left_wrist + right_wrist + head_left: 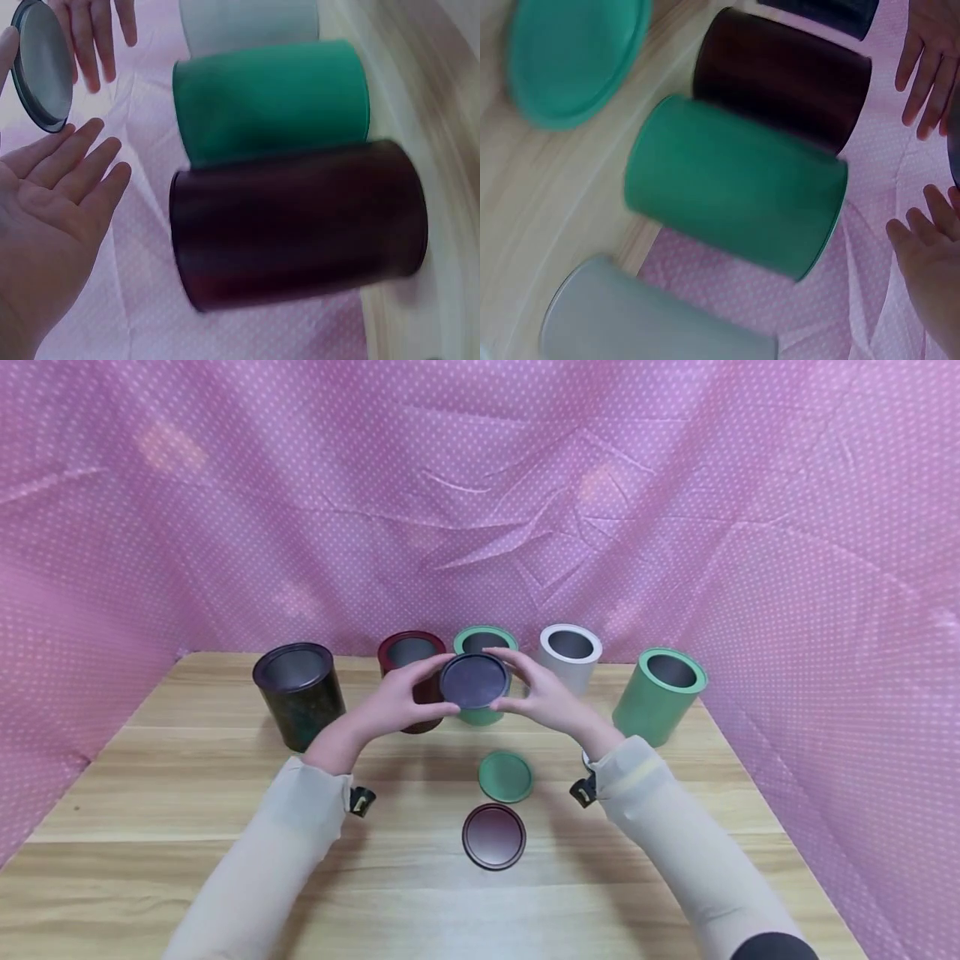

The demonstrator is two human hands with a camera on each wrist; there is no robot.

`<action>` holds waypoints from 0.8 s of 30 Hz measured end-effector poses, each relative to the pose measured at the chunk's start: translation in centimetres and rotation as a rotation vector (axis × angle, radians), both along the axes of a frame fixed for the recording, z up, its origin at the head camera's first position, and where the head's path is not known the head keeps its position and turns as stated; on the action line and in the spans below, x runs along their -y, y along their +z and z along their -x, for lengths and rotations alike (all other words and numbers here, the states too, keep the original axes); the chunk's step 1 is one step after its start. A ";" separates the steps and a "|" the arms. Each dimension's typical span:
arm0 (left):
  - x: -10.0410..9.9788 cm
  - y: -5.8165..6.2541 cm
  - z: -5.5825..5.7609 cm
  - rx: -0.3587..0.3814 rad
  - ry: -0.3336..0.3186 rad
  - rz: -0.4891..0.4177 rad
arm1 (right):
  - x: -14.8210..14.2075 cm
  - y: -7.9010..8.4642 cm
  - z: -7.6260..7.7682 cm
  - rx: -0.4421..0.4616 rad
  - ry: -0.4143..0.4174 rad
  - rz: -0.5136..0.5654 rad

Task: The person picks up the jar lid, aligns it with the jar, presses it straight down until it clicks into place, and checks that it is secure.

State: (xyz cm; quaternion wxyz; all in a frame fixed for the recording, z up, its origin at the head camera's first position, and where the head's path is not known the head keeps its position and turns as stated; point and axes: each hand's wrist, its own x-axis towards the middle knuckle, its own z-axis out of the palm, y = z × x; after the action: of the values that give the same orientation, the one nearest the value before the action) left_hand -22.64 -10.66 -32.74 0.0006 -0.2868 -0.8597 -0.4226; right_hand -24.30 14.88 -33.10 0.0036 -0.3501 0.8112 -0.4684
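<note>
A dark, round can lid (474,681) is held up above the table between both hands. On its left edge my left hand (405,695) grips it between thumb and fingers. My right hand (546,695) grips the right edge the same way. In the left wrist view, the left hand's thumb and index finger meet the lid (46,71) while the other fingers spread out. Only a sliver of the lid (954,142) shows in the right wrist view. Behind the hands stand a dark red can (411,645) and a green can (480,717), both partly hidden.
A black can (302,702) stands at the left, a white can (573,664) and another green can (658,702) at the right. On the wooden table lie a green lid (506,777) and a dark red lid (493,837). A white lid (587,762) is mostly hidden by the right wrist.
</note>
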 end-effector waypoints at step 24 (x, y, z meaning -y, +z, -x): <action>9.7 2.4 -0.8 0.091 0.256 0.114 | 10.6 1.5 2.2 0.120 0.022 0.057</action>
State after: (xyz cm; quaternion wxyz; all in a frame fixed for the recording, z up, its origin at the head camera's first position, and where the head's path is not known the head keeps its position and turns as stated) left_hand -21.82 -20.40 -30.36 -0.0009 -0.1549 -0.9110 -0.3821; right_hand -26.51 4.30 -31.57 0.0473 -0.3305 0.7920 -0.5112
